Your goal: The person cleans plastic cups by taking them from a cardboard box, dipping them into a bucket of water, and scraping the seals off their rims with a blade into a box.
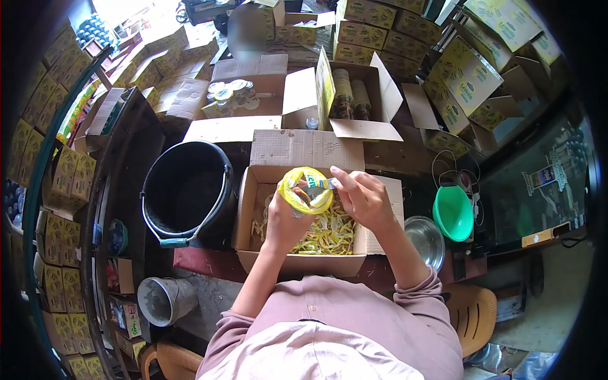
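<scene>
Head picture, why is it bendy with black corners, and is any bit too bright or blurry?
Head view: probably a very wide lens, since the stacked boxes at left seem to curve; glare washes out the top left; a smudgy patch hides something at top middle; inside the black bucket it's dark.

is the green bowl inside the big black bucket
No, the green bowl sits to the right of the cardboard box, across from the black bucket.

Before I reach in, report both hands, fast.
Left hand: closed around the yellow container.
Right hand: partly curled, fingertips at the container's rim; whether they pinch anything cannot be told.
</scene>
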`<control>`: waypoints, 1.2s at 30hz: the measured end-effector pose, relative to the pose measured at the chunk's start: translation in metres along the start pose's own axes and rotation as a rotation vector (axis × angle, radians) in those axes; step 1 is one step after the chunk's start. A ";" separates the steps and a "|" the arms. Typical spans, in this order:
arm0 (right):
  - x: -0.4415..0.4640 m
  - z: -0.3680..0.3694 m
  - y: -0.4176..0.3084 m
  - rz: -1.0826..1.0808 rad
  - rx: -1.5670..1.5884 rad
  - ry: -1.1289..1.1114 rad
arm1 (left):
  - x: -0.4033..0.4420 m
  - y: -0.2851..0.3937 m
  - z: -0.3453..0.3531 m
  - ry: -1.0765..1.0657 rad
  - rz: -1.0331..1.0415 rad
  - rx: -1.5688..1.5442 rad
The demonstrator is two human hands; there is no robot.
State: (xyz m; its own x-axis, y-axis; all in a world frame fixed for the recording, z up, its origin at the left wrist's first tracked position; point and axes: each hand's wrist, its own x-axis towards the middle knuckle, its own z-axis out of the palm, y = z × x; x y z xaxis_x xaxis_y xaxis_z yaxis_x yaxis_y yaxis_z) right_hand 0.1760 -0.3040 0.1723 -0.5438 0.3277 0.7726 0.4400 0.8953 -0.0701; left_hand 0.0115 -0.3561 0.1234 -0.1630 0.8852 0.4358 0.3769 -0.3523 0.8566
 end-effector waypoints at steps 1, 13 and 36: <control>-0.001 -0.001 0.002 0.000 -0.011 -0.004 | 0.001 0.003 -0.002 -0.002 -0.008 -0.014; 0.005 -0.003 0.001 -0.080 0.003 -0.045 | 0.004 0.003 -0.012 -0.262 0.004 -0.015; 0.014 -0.002 0.012 -0.138 0.106 -0.023 | 0.022 -0.010 -0.025 -0.538 -0.123 -0.543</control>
State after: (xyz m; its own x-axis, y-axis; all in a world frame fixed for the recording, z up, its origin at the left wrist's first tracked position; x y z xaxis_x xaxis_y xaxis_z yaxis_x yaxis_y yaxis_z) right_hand 0.1755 -0.2896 0.1834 -0.6107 0.2057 0.7647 0.2833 0.9585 -0.0317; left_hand -0.0187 -0.3404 0.1310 0.3426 0.9047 0.2532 -0.1377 -0.2182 0.9661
